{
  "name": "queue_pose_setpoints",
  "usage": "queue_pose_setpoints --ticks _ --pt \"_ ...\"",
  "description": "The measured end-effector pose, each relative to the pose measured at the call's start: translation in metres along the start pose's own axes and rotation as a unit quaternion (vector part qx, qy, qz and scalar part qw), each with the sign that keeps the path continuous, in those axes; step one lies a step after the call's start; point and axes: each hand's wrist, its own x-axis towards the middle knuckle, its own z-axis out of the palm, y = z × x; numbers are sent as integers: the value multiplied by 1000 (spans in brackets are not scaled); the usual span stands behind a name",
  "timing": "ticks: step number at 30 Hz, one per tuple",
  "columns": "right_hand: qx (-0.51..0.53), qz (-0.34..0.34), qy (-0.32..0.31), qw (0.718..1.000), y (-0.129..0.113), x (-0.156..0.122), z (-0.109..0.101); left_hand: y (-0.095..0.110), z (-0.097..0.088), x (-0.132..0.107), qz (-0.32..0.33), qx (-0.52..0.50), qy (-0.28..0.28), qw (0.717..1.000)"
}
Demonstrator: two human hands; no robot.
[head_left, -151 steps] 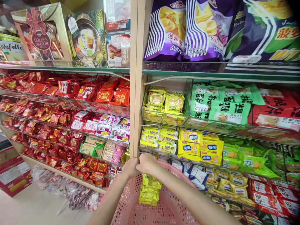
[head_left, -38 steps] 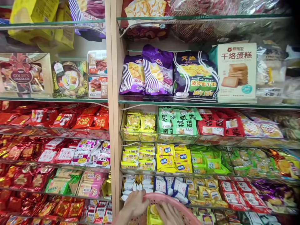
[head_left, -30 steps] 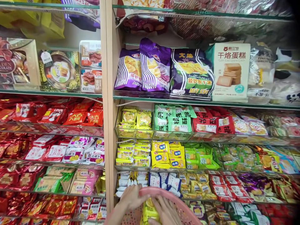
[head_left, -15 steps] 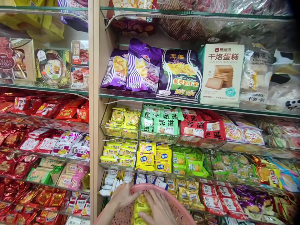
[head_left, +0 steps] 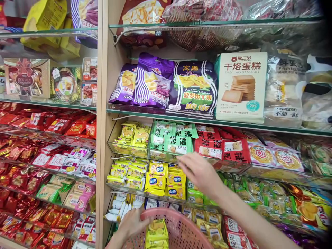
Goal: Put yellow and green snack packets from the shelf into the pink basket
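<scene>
My left hand (head_left: 132, 224) grips the rim of a pink perforated plastic basket (head_left: 190, 230) at the bottom of the view, its thumb over the inner side. Inside the basket lies a row of small yellow snack packets (head_left: 157, 232). Raised in front of the shelves is my right hand (head_left: 201, 174), with its fingers stretched forward and nothing visible in them. Its fingertips are nearest to the green-wrapped snack packets (head_left: 178, 144) and, just below, the yellow packets with blue labels (head_left: 155, 181). I cannot tell whether they touch anything.
Tiered clear bins of wrapped snacks fill the shelves. Purple chip bags (head_left: 154, 81) and a white cake box (head_left: 241, 86) stand on a glass shelf (head_left: 192, 116) above. A wooden upright (head_left: 102, 138) divides off the left shelves, which hold many red packets (head_left: 52, 121).
My right hand has left the yellow packets in the basket and risen up and right toward the shelf bins. My left hand stays on the rim. The view has shifted slightly.
</scene>
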Motion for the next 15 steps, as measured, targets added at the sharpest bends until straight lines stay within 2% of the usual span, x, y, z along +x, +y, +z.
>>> queue_pose_setpoints --ticks 3,7,12,15 --pt "-50 -9 36 998 23 43 -18 3 -1 -1 -8 -2 5 1000" --pt "-90 -2 26 996 31 82 -18 7 -4 -1 -7 -7 11 1000" --pt "-107 10 -45 993 30 92 -6 1 -7 1 -11 -6 21 1000" --pt "-105 25 -88 990 33 93 -7 -4 -10 4 -7 -2 21 1000"
